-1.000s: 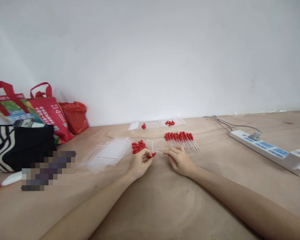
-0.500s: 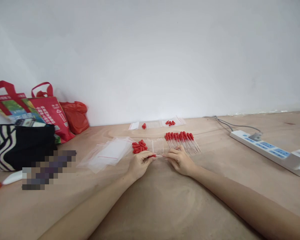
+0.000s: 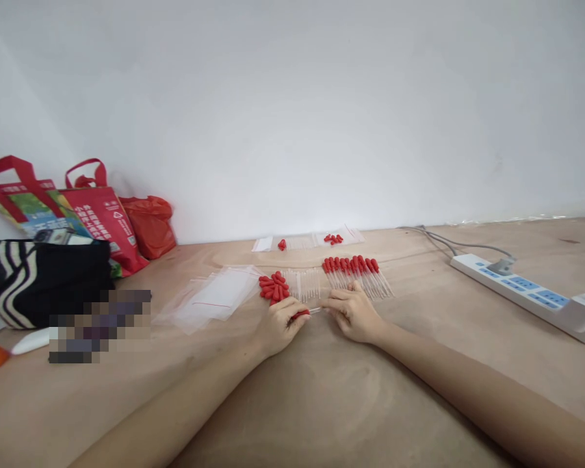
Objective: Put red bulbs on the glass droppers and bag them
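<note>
In front of me my left hand (image 3: pixel 281 325) pinches a red rubber dropper bulb (image 3: pixel 301 314). A thin clear dropper tube (image 3: pixel 315 310) runs from the bulb's mouth towards my right hand (image 3: pixel 351 313), whose fingertips are closed on its other end. Just beyond my left hand lies a pile of loose red bulbs (image 3: pixel 273 286), beside a row of bare clear tubes (image 3: pixel 305 285). Behind my right hand, several droppers with red bulbs fitted (image 3: pixel 355 270) lie side by side, bulbs pointing away from me.
Clear zip bags (image 3: pixel 214 296) lie left of the bulbs. Further back are bags with bulbs and tubes (image 3: pixel 334 238) by the wall. A white power strip (image 3: pixel 517 286) with grey cords is at right. Shopping bags (image 3: pixel 107 221) and a black striped bag (image 3: pixel 53 279) stand at left.
My left fingers have shifted their grip on the bulb, so more of it shows. The tube remains between my hands, and my right hand has hardly moved.
</note>
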`<state>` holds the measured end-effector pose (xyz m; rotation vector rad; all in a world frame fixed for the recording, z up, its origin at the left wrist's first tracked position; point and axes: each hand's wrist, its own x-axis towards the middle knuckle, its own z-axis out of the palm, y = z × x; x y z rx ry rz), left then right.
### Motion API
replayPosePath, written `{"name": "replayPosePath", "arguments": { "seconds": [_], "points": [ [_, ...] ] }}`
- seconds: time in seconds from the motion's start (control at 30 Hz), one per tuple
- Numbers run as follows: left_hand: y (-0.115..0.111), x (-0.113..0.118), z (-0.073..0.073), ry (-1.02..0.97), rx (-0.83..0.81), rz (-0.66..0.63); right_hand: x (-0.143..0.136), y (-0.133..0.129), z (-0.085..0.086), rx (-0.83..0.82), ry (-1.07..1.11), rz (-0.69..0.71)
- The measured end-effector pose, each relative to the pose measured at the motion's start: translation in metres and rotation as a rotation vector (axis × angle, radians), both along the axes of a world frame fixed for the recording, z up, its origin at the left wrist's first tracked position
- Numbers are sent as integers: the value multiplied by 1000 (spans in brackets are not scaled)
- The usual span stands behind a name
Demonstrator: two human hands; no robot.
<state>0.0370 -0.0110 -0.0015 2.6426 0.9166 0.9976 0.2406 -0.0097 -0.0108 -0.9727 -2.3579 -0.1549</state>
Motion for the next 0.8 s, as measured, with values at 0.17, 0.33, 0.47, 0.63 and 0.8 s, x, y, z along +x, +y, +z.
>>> {"name": "replayPosePath", "arguments": {
  "seconds": [0.17,0.33,0.47,0.63,0.8],
  "points": [
    [-2,0,-1,61,-15,-24,-5,-7,3,-92,-29,12],
    [0,0,-1,54,-40,-23,-10,-8,5,-116,-65,3],
    [4,0,1,28,-10,30,-13,-8,14,-58,-132,-21],
    [14,-11,4,0,158,240,-9,0,29,-82,-193,-162],
    [28,-30,4,-21,230,544,-11,34,31,-284,78,-560]
  ]
}}
